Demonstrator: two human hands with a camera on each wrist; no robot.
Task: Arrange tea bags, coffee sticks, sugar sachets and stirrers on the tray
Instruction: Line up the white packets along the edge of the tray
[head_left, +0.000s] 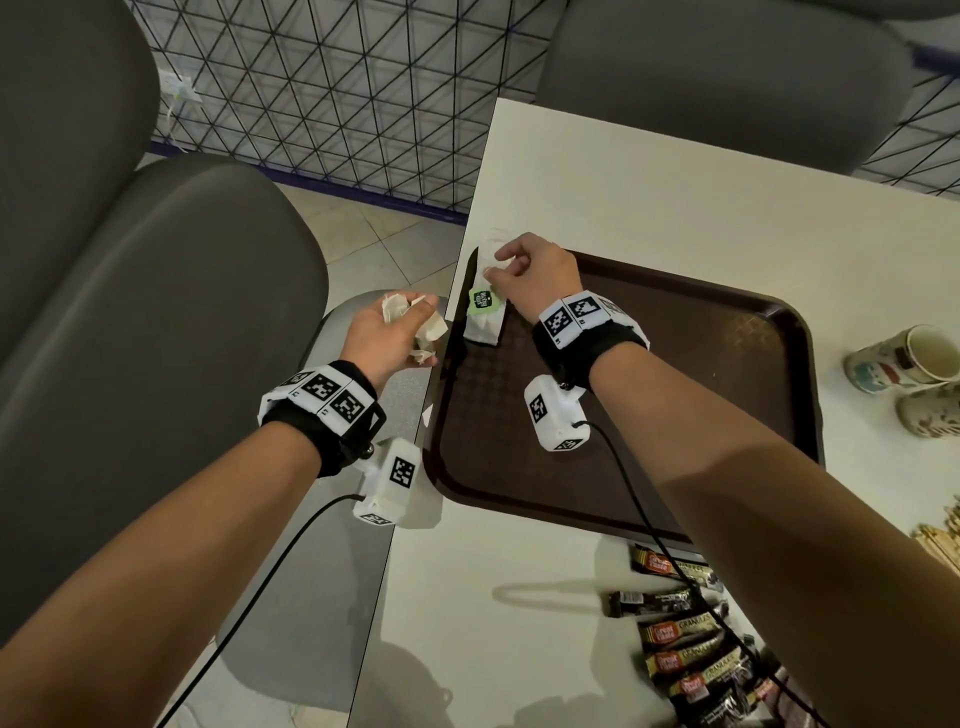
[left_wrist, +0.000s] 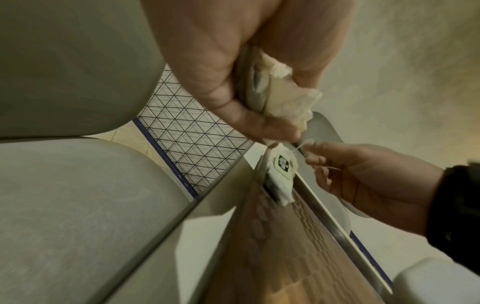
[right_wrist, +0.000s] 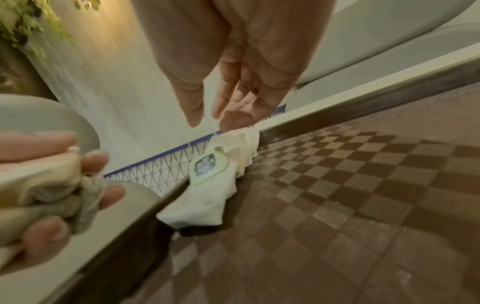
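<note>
A brown tray (head_left: 675, 389) (left_wrist: 285, 246) (right_wrist: 363, 205) lies on the white table. One tea bag (head_left: 483, 325) (left_wrist: 281, 174) (right_wrist: 207, 197) with a green tag rests against the tray's far left rim. My right hand (head_left: 498, 265) (left_wrist: 311, 152) (right_wrist: 210, 121) hovers just above its far end, thumb and fingertips pinching its string and top fold. My left hand (head_left: 415, 322) (left_wrist: 259, 115) is off the table's left edge, beside the tray, gripping a bunch of crumpled tea bags (head_left: 397, 306) (left_wrist: 285, 98) (right_wrist: 39, 181).
Several coffee sticks (head_left: 685, 639) lie on the table near me, right of the tray. Two paper cups (head_left: 904, 358) lie on their sides at the right edge, with wooden stirrers (head_left: 940, 535) below them. Grey chairs (head_left: 156, 312) and a wire mesh partition (head_left: 337, 104) stand left and behind.
</note>
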